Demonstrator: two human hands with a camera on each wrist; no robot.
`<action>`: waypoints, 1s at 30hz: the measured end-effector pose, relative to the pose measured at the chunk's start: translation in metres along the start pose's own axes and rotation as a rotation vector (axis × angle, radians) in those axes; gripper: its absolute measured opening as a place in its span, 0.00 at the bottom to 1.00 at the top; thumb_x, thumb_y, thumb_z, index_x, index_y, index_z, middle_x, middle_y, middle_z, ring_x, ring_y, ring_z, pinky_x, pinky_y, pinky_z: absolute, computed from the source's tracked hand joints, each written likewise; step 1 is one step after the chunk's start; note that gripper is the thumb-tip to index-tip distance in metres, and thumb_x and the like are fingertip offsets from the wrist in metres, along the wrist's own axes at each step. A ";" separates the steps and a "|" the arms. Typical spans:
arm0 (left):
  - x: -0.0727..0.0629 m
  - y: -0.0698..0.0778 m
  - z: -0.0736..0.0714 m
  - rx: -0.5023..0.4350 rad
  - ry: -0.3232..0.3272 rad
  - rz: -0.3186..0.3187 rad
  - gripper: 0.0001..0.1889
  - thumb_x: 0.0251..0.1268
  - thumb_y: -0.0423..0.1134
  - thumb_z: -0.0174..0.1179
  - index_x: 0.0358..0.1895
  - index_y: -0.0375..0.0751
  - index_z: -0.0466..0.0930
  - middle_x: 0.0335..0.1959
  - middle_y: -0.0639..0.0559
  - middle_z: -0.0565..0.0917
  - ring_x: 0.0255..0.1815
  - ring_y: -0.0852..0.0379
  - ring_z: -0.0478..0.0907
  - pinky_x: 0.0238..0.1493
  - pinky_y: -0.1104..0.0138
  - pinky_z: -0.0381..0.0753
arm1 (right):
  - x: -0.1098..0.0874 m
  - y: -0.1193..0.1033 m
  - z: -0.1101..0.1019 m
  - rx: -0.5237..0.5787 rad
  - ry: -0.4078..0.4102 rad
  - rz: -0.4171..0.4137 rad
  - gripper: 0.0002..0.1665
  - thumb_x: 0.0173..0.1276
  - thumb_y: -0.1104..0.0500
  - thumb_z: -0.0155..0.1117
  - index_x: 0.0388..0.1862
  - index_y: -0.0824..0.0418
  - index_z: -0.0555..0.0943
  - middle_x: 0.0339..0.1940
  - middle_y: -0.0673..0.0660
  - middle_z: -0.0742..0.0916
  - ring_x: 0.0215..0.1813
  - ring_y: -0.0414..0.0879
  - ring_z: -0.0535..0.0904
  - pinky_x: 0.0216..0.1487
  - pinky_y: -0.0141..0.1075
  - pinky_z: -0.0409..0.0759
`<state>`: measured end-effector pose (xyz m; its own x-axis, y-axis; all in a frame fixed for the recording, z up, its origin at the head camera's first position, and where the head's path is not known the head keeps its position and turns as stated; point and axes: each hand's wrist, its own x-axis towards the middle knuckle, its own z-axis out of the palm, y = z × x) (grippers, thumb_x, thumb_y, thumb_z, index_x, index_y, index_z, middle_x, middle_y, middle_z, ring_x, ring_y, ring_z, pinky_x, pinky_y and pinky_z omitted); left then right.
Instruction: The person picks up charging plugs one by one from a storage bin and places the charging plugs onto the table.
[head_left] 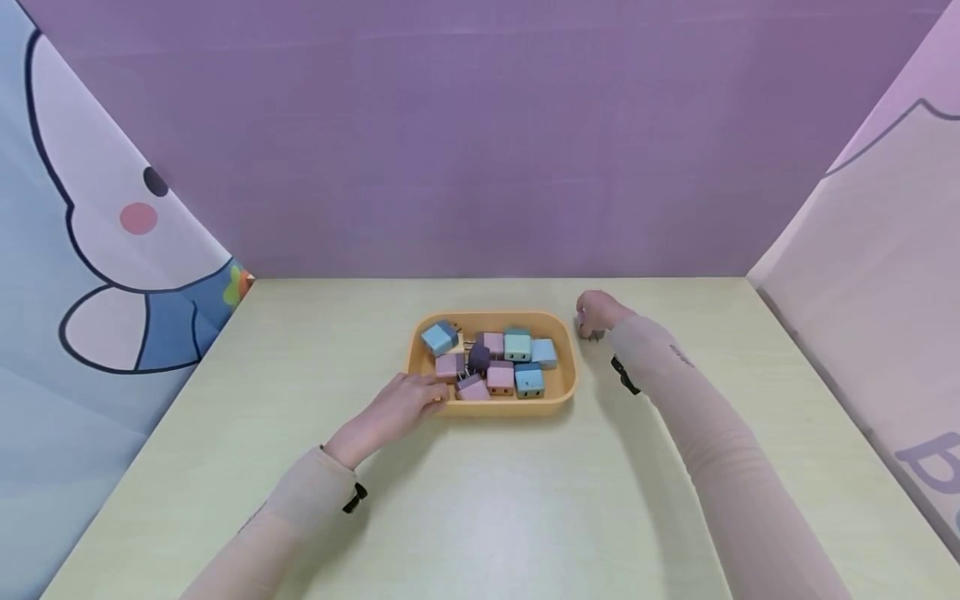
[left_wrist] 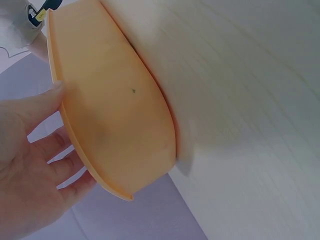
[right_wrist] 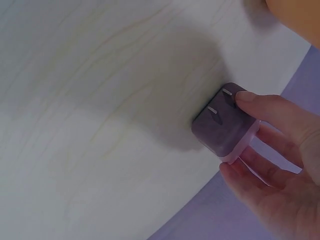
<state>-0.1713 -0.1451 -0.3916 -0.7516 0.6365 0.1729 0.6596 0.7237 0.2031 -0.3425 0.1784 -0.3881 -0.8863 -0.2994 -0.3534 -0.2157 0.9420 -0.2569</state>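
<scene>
My right hand (head_left: 602,312) is just right of the orange tray (head_left: 501,409), low over the table. In the right wrist view, its thumb and fingers pinch a plug charger (right_wrist: 222,131) with a dark purple top and a pink lower part. Two metal prongs show on the charger's purple face. At the tray's front left corner, my left hand (head_left: 405,402) holds the rim. The left wrist view has its thumb (left_wrist: 47,102) on the outer side and the other fingers behind the rim. Several chargers in blue (head_left: 529,382), mint (head_left: 517,347), pink (head_left: 500,380) and dark purple (head_left: 478,358) lie in the tray.
The tray stands on a pale wood-grain table (head_left: 495,508). A purple cloth wall (head_left: 487,150) rises at the back edge. Printed cloths stand on the left (head_left: 97,450) and right (head_left: 885,308). A black strap piece (head_left: 625,375) sits at the right sleeve.
</scene>
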 end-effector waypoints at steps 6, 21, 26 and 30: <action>0.000 0.002 -0.002 -0.008 -0.018 -0.019 0.01 0.56 0.35 0.58 0.30 0.44 0.79 0.29 0.55 0.80 0.27 0.60 0.72 0.31 0.66 0.67 | 0.002 0.001 0.001 -0.008 0.001 0.002 0.09 0.50 0.69 0.64 0.31 0.67 0.76 0.32 0.57 0.78 0.32 0.47 0.72 0.38 0.37 0.73; -0.001 0.002 -0.004 -0.017 -0.024 -0.034 0.02 0.56 0.35 0.58 0.32 0.44 0.79 0.31 0.54 0.80 0.29 0.58 0.73 0.33 0.64 0.69 | 0.001 0.002 0.001 0.033 -0.010 0.003 0.10 0.50 0.70 0.64 0.34 0.69 0.76 0.34 0.60 0.80 0.34 0.49 0.73 0.42 0.40 0.73; -0.001 0.003 -0.004 -0.018 -0.018 -0.031 0.02 0.56 0.35 0.59 0.32 0.44 0.79 0.31 0.54 0.80 0.30 0.58 0.74 0.33 0.65 0.68 | -0.007 0.000 0.000 0.009 0.003 -0.035 0.05 0.53 0.69 0.62 0.27 0.67 0.75 0.28 0.58 0.78 0.30 0.48 0.71 0.35 0.38 0.71; 0.000 0.003 -0.004 -0.009 -0.009 -0.019 0.02 0.56 0.35 0.59 0.32 0.44 0.79 0.30 0.54 0.80 0.29 0.58 0.73 0.32 0.65 0.68 | -0.009 0.001 0.000 0.017 0.021 -0.019 0.20 0.53 0.68 0.62 0.47 0.72 0.74 0.47 0.66 0.78 0.45 0.54 0.74 0.50 0.43 0.71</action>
<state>-0.1691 -0.1444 -0.3873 -0.7642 0.6248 0.1600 0.6447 0.7334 0.2154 -0.3350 0.1819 -0.3853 -0.8905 -0.3138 -0.3296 -0.2260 0.9335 -0.2783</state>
